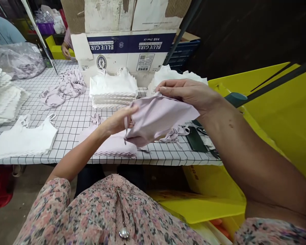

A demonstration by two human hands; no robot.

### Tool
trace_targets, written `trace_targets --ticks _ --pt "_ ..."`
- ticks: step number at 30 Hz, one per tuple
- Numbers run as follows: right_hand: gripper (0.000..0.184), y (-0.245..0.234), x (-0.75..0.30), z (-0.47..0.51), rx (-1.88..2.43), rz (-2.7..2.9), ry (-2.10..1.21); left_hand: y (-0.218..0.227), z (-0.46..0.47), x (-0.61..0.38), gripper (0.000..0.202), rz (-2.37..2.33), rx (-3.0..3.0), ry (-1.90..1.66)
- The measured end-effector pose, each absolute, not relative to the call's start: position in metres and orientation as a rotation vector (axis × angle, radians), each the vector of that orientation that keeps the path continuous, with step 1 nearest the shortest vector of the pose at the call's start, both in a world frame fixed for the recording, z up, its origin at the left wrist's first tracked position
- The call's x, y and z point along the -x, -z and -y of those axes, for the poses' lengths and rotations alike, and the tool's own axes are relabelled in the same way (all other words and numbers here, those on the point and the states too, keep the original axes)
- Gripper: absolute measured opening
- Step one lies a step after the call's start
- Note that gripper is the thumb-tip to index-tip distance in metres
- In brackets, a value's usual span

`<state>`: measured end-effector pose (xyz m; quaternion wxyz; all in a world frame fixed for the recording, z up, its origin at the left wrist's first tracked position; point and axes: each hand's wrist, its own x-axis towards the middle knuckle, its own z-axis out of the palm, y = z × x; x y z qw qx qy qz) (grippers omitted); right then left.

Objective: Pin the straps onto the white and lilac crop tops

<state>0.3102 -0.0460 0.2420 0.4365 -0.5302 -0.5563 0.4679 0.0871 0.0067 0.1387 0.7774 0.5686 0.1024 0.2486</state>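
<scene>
Both my hands hold a pale lilac garment (158,119) up above the checked table (71,119). My left hand (118,119) pinches its lower left edge with closed fingers. My right hand (188,93) grips its top edge, fingers curled over the cloth. Thin straps hang from the garment toward the table. Under it lies a flat stack of lilac pieces (112,144) with scalloped hems.
A stack of white scalloped pieces (113,90) sits before a cardboard box (127,51). A white top (22,137) lies at the left front, crumpled lilac garments (66,85) behind it. A yellow bin (277,112) stands at right. Another person's hand (65,51) works at the far end.
</scene>
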Motion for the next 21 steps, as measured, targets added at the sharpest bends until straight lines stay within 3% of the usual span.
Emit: trace_targets --ticks 3,6,8,11,12,17,21 --pt "0.022 -0.240 -0.306 0.038 1.378 1.442 -1.103 -0.149 0.005 -0.093 0.030 -0.155 -1.342 -0.439" --pt "0.013 -0.228 -0.318 0.037 1.397 1.450 -0.621 -0.164 0.009 -0.092 0.021 -0.266 -1.257 -0.593" --pt "0.028 -0.214 -0.329 0.045 1.367 1.393 -0.516 -0.172 0.007 -0.087 0.023 -0.325 -1.139 -0.665" --pt "0.074 -0.188 -0.331 0.064 1.280 1.448 -0.939 -0.173 0.004 -0.082 0.022 -0.343 -1.065 -0.725" --pt "0.081 -0.180 -0.327 0.068 1.223 1.467 -1.078 -0.171 0.005 -0.083 0.021 -0.352 -1.073 -0.748" --pt "0.055 -0.159 -0.297 0.063 1.020 1.267 -1.073 -0.155 0.019 -0.089 0.017 -0.472 -1.251 -0.915" --pt "0.049 -0.167 -0.298 0.047 0.991 1.234 -0.969 -0.153 0.019 -0.057 0.035 -0.541 -1.585 -0.933"
